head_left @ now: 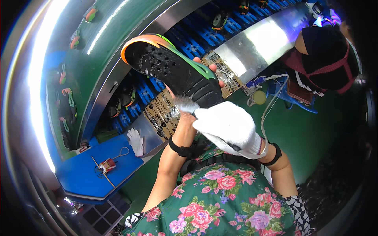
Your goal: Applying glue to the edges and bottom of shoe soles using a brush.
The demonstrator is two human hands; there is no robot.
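The shoe [173, 69] is blocking the direct path from the gloved right hand [227, 124] to the blue racks [193, 49] beyond, while the left hand [213, 68] is obstructing its right edge. The brush [186, 104] is occupying the gap between right hand and sole. Rightward, open space is extending over the green floor [289, 131], with a white cable [271, 107] hanging across the way and a co-worker [327, 51] limiting the far side. Leftward, the blue table [78, 171] is leaving room around a red item [107, 166].

Looking steeply down from wearer's head, wide fisheye. Close above white knit-gloved right hand [229, 124], right of centre; also near, green floral-print cloth garment [224, 194], lower edge; farther off, green floor [299, 129], right.
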